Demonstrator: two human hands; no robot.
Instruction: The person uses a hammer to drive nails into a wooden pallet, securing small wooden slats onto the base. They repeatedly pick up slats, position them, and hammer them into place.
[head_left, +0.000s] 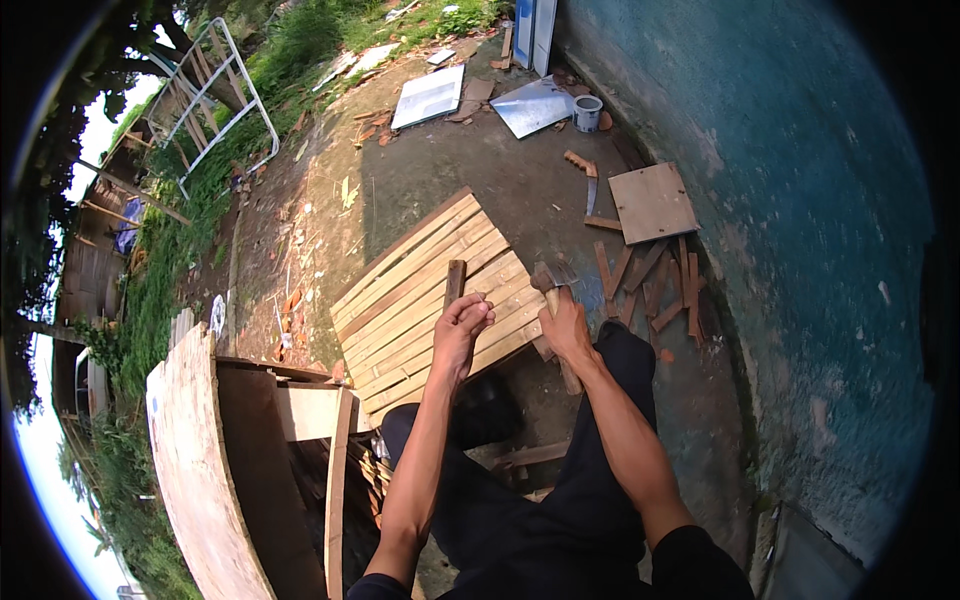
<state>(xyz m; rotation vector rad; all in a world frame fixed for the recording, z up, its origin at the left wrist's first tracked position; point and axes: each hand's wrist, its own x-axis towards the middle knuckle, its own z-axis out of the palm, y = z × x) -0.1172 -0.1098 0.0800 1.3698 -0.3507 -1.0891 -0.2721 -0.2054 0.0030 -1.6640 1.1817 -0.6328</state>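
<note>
A weathered blue-green wall (760,220) bounds the right side of an outdoor yard, where a worn concrete floor (530,165) gives way to leaf litter and grass on the left. In front of the seated person, tilted across the middle of the view by the knees, is a panel of pale slats (410,295) laid side by side, with a darker strip along its far edge. Judged by that, the panel is largely made up: the slats cover its whole face, though narrow gaps run between some of them, and whether each one is fastened cannot be made out. Loose wooden strips (656,285), a square plywood board (653,203) and a handsaw (591,190) lie on the floor to the right, apart from the panel, so cut stock seems to be left over or unused. Both forearms reach forward from the lower edge, roughly side by side. The right hand (567,328) is wrapped around the handle of a hammer (543,277), its head up near the panel's right edge. The left hand (464,328) is over the slats, fingers curled and thumb close to the fingertips; a short dark wooden piece (456,278) juts up beyond it, but whether the hand grips that piece or pinches something smaller cannot be told
</note>
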